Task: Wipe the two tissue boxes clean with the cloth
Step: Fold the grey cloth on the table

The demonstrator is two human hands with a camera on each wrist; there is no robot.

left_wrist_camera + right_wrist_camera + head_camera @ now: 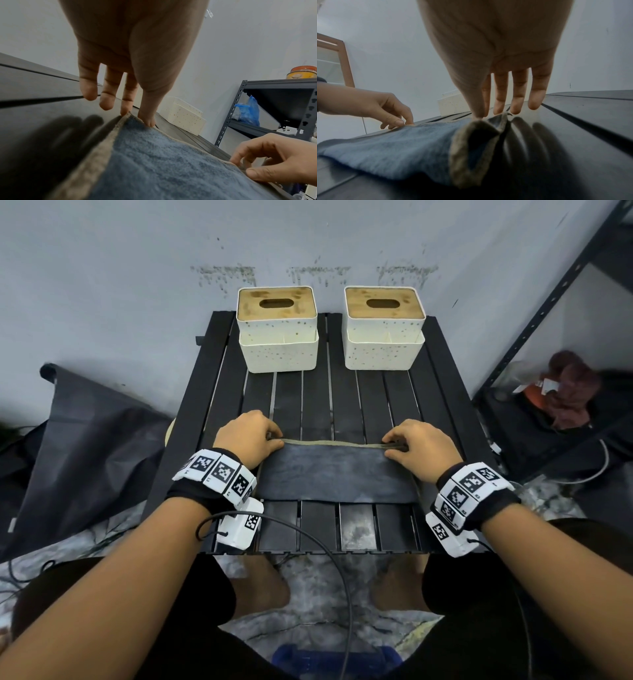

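Two cream tissue boxes with wooden lids stand at the table's far edge, the left box (278,328) and the right box (384,326), both speckled with brown spots. A blue-grey cloth (337,474) with a tan hem lies folded on the near half of the table. My left hand (251,436) pinches the cloth's far left corner between thumb and forefinger (126,109). My right hand (419,443) pinches the far right corner (479,115). In the wrist views the cloth (171,162) (399,142) stretches between both hands.
The black slatted table (342,398) stands against a grey wall. A dark metal shelf rack (548,313) rises at the right, with red cloth and clutter (568,392) on its lower level. A dark bag (85,440) sits on the floor at left.
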